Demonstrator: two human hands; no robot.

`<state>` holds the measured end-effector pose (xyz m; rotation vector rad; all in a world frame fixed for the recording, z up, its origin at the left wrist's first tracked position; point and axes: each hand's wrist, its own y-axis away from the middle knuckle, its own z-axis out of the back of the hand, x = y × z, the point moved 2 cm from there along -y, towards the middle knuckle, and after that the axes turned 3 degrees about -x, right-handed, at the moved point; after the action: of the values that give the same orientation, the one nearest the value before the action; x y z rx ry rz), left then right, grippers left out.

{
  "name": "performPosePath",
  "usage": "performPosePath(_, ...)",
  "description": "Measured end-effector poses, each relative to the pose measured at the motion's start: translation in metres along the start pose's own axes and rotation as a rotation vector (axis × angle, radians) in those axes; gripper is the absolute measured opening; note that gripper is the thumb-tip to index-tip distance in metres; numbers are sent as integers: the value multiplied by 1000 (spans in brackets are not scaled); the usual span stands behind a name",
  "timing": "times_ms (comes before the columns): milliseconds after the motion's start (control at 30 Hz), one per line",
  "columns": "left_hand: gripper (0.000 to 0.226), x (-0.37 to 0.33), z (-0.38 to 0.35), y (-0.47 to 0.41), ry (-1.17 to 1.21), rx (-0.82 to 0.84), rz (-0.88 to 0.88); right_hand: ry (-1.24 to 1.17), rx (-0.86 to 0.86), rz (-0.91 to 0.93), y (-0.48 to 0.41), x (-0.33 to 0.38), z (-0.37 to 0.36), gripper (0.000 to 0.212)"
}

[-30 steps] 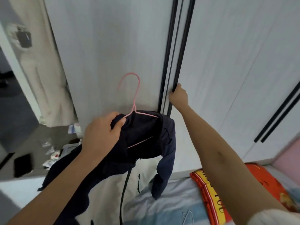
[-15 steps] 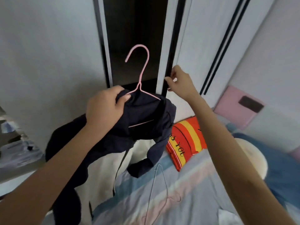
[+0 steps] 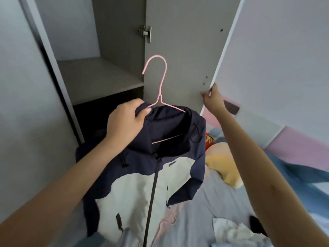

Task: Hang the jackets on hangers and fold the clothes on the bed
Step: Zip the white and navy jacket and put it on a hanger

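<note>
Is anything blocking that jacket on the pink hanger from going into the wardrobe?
Nothing visible. The right hand holds the grey wardrobe door open by its edge, and the left hand grips the navy-and-white zip jacket on its pink wire hanger before the opening. No hanging rail shows.

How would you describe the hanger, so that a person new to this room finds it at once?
Find the open wardrobe door; before it the left hand holds a navy and white jacket by the collar. The hanger sits inside that collar, its hook rising above. It is thin pink wire, unlike the dark cloth around it.
</note>
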<state>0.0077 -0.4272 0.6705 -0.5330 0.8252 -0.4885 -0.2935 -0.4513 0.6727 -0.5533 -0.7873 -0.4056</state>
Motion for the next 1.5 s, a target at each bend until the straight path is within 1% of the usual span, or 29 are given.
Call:
performPosePath(67, 16, -2, -7, -6, 23, 17, 9, 25, -12, -78, -16, -6, 6, 35)
performPosePath(167, 14, -6, -16, -15, 29, 26, 14, 72, -17, -173, -38, -12, 12, 41)
performPosePath(267, 14, -10, -25, -23, 29, 17, 2, 96, -9, -189, -45, -16, 13, 44)
performPosePath(300, 14, -12, -27, -25, 27, 12, -5, 92, -9, -187, -44, -16, 13, 38)
performPosePath(367, 16, -18, -30, -26, 32, 15, -25, 62, -9, -199, -38, -14, 13, 19)
performPosePath(400, 16, -20, -31, -26, 32, 19, -37, 44, -20, -209, -34, -11, 12, 16)
performPosePath(433, 16, -21, -30, -25, 29, 19, -43, 32, -47, -206, -28, -10, 12, 17)
performPosePath(500, 15, -20, -24, -21, 23, 6, -42, -4, -202, -155, -8, -7, 12, 35)
performPosePath(533, 15, -17, -19, -21, 23, -7, -40, -74, -292, -103, 6, -5, 11, 42)
performPosePath(567, 15, -14, -14, -22, 19, -20, -37, -200, -332, -41, 23, 1, 10, 43)
performPosePath(600, 15, -9, -9, -24, 12, -32, -35, -310, -297, 32, 39, 8, 8, 40)
performPosePath(633, 16, -4, -6, -27, 3, -40, -36, -338, -192, 121, 53, 13, 5, 37)
performPosePath(700, 18, 6, 1, -33, -15, -37, -37, -132, 123, 296, 73, 20, -3, 36)
performPosePath(733, 19, 11, 3, -35, -15, -29, -45, 16, 230, 374, 76, 22, -6, 36)
performPosePath(767, 18, 15, 4, -37, -11, -15, -55, 145, 260, 428, 75, 24, -9, 36)
performPosePath(833, 17, 23, 5, -37, 16, 41, -83, 294, 209, 471, 76, 31, -13, 35)
performPosePath(867, 16, 27, 6, -38, 39, 67, -90, 325, 182, 477, 77, 35, -16, 36)
performPosePath(933, 18, 35, 11, -42, 22, 124, -104, 288, 125, 460, 82, 43, -21, 37)
performPosePath(967, 24, 42, 12, -46, -56, 153, -141, 252, 95, 426, 85, 47, -23, 39)
performPosePath(1033, 45, 67, 20, -57, -278, 177, -227, 241, 46, 348, 88, 58, -28, 45)
performPosePath(1067, 52, 83, 25, -63, -395, 201, -220, 264, 33, 315, 89, 62, -30, 46)
performPosePath(1100, 52, 105, 29, -69, -559, 233, -190, 280, 19, 291, 90, 64, -31, 46)
performPosePath(1167, 46, 149, 47, -85, -1057, 367, -115, 300, -20, 276, 87, 71, -32, 45)
performPosePath(1233, 55, 181, 75, -95, -1439, 480, -80, 307, -34, 281, 86, 80, -32, 44)
performPosePath(1300, 56, 195, 92, -98, -1727, 549, -168, 317, -36, 297, 84, 90, -32, 43)
performPosePath(1333, 53, 198, 93, -100, -1787, 583, -217, 326, -34, 299, 84, 93, -31, 43)
performPosePath(1400, 51, 199, 94, -101, -1753, 572, -216, 357, -29, 327, 86, 104, -32, 42)
performPosePath(1433, 51, 195, 91, -102, -1737, 554, -181, 373, -26, 336, 87, 108, -34, 41)
performPosePath(1500, 53, 189, 90, -108, -1783, 583, -217, 406, -20, 343, 89, 112, -37, 38)
